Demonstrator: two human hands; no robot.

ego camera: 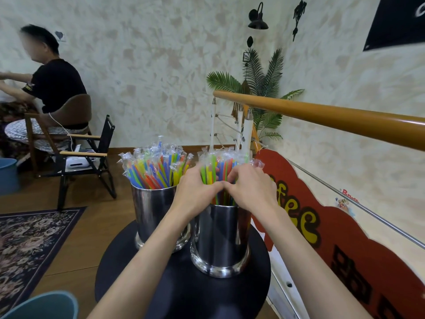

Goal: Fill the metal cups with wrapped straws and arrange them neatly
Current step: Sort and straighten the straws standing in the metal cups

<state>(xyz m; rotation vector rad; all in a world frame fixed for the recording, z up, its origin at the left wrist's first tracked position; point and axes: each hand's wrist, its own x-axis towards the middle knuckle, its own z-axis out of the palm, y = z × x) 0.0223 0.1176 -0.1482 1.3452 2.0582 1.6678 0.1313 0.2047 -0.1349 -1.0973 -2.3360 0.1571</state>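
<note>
Two metal cups (pixel 161 217) w/ wrapped straws (pixel 151 166) sit near round black tabletop's (pixel 207 293) far edge, left hand (pixel 197 192) & right hand (pixel 253 189) both gripping right cup's (pixel 218 238) straw bunch (pixel 216 171).

Shiny silver metal cups (pixel 219 238) hold blue, green, yellow, orange and red wrapped straws (pixel 154 169); black round tabletop (pixel 184 293); dark floral-patterned rug (pixel 30 240).

A mottled cream wall (pixel 149 65) fills the back. At twelve to one o'clock a black wall lamp (pixel 258 18) hangs above a palm plant (pixel 264 88). An orange handrail (pixel 322 113) runs toward three o'clock. At nine o'clock a seated person (pixel 53 88) occupies a wooden chair (pixel 76 109) beside a black folding chair (pixel 92 155). A floral rug (pixel 30 238) lies on the wooden floor (pixel 69 268) at eight o'clock.
</note>
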